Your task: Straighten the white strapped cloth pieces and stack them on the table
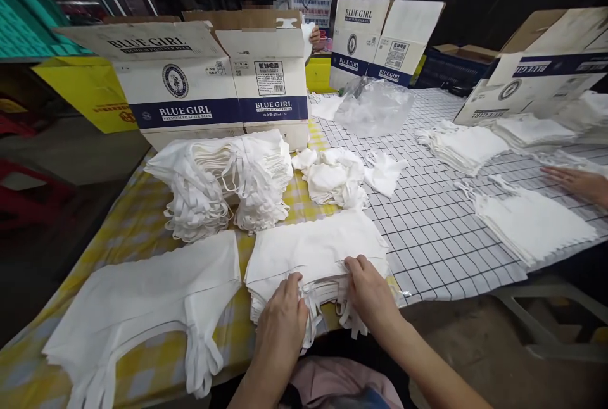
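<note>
A stack of white strappy tops (318, 241) lies in front of me at the table's near edge, its straps hanging towards me. My left hand (282, 314) is closed at the left strap of the uppermost top, fingers curled over the cloth. On the right strap side, my right hand (373, 292) pinches the same top's front edge. To the left, another white top (156, 282) lies spread with its straps towards me. Behind it stands a taller pile of white tops (223, 162), straps bunched and drooping at the front.
Crumpled white pieces (332, 175) lie behind my stack. A Blue Girl carton (185, 92) stands at the back left, others further back and right. Clear plastic (375, 108) rests on the checked cloth (403, 225). Another person's hand (577, 182) reaches in near more white stacks (532, 216).
</note>
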`<action>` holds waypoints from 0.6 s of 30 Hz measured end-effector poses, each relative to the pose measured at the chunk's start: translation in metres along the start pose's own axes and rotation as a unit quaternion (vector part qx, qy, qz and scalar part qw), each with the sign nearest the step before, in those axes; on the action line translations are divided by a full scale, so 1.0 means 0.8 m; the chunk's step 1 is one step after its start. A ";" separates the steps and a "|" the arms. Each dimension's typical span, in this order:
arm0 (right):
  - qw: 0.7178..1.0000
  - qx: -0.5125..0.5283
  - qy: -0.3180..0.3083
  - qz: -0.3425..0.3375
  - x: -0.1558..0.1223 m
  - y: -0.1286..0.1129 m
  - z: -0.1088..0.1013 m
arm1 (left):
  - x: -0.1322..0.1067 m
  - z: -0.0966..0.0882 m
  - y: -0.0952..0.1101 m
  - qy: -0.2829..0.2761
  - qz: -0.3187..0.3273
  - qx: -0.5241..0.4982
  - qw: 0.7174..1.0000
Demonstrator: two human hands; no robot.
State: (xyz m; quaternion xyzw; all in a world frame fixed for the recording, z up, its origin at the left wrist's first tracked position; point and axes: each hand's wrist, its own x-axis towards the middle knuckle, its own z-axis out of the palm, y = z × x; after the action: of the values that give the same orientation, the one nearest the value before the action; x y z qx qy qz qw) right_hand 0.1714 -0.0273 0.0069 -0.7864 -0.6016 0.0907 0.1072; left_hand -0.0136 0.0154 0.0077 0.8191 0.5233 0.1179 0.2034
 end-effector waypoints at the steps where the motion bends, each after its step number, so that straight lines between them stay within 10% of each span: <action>1: 1.000 0.020 -0.002 -0.002 0.001 0.005 -0.004 | 0.002 -0.007 -0.004 -0.022 -0.014 -0.037 0.999; 9: 0.990 0.141 -0.015 -0.007 0.014 0.032 -0.029 | 0.032 -0.059 -0.036 -0.110 -0.090 -0.267 0.953; 18: 0.991 0.126 0.044 -0.020 0.073 0.046 -0.031 | 0.105 -0.056 -0.056 -0.009 -0.013 -0.137 0.990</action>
State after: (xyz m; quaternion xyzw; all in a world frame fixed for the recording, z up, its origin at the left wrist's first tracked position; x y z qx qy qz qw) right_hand 0.2273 0.0186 0.0200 -0.7578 -0.5954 0.1289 0.2336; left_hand -0.0321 0.1174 0.0254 0.7775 0.5108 0.1787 0.3203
